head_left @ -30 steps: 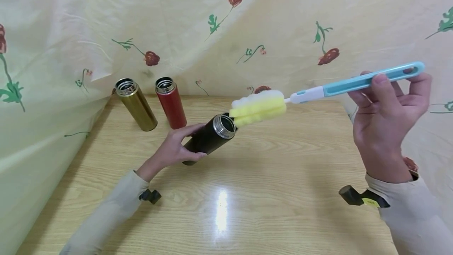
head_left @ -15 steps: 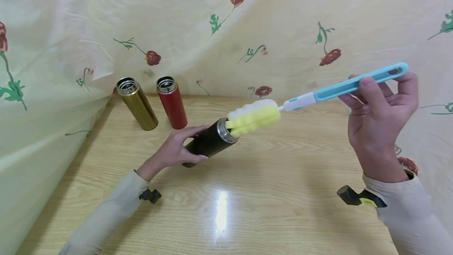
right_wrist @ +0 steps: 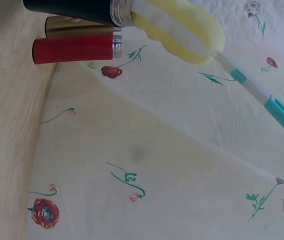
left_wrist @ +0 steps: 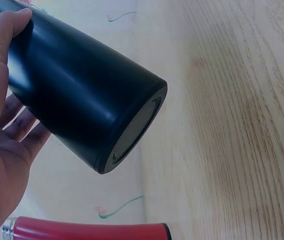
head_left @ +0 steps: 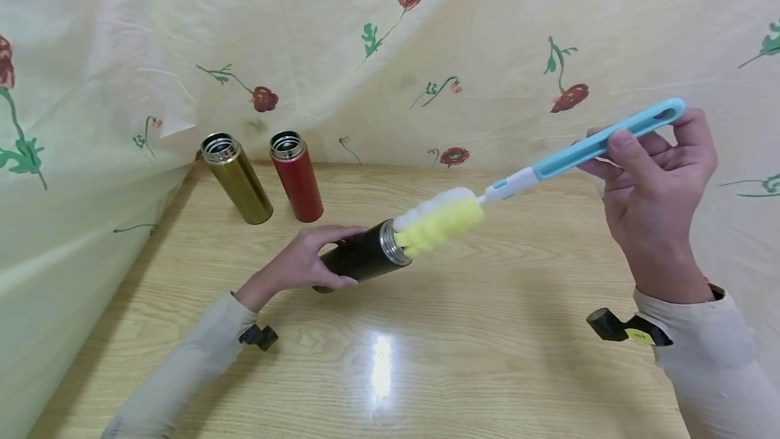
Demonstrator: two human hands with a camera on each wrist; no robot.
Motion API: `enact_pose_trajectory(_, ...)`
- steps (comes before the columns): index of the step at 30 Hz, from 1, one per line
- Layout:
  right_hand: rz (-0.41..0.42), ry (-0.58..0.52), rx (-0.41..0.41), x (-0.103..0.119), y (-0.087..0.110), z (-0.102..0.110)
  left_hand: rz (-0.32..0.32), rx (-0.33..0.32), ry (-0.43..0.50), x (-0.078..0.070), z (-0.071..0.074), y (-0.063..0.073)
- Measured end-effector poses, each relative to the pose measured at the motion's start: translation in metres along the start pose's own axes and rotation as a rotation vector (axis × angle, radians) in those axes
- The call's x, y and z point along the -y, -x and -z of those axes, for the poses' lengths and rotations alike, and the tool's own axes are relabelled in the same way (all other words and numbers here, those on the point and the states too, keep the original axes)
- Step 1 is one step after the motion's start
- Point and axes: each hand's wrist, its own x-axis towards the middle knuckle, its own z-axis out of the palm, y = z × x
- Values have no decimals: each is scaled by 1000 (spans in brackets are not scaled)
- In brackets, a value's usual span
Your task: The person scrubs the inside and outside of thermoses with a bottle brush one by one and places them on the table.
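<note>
My left hand (head_left: 305,257) grips a black thermos bottle (head_left: 359,257) round its body; the bottle is tilted with its steel mouth facing right. In the left wrist view the bottle's base (left_wrist: 136,130) is raised off the table. My right hand (head_left: 661,188) pinches the blue handle (head_left: 585,149) of a bottle brush between thumb and fingers. The brush's yellow and white sponge head (head_left: 441,221) has its tip at the bottle's mouth, most of the sponge still outside. How far the tip reaches inside is hidden.
A gold bottle (head_left: 240,185) and a red bottle (head_left: 297,181) stand uncapped at the table's back left. A flowered cloth (head_left: 487,32) hangs behind the wooden table (head_left: 487,330) and along its sides.
My right hand has moved left and the brush now slants more steeply down, its sponge tip lower with the bottle mouth. The black bottle has tipped further toward level.
</note>
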Motion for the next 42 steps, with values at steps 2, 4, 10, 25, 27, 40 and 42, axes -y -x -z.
enact_pose_trajectory(2,-4,-2,9,0,0,0,1,1,0,0,-1,0)
enact_pose_trajectory(4,-4,-10,14,0,-1,0,4,-2,5,0,-2,0)
enact_pose_trajectory(10,-7,-19,49,-1,-3,-2,16,-7,13,-1,-3,-1)
enact_pose_trajectory(25,-4,-31,184,-9,1,-4,66,77,93,1,-6,-3)
enact_pose_trajectory(27,-3,-36,190,-11,2,-3,80,95,103,2,-7,-3)
enact_pose_trajectory(40,-6,-24,227,-23,-2,0,195,149,260,4,-8,-6)
enact_pose_trajectory(42,-10,-21,225,-25,-2,0,200,160,272,5,-9,-6)
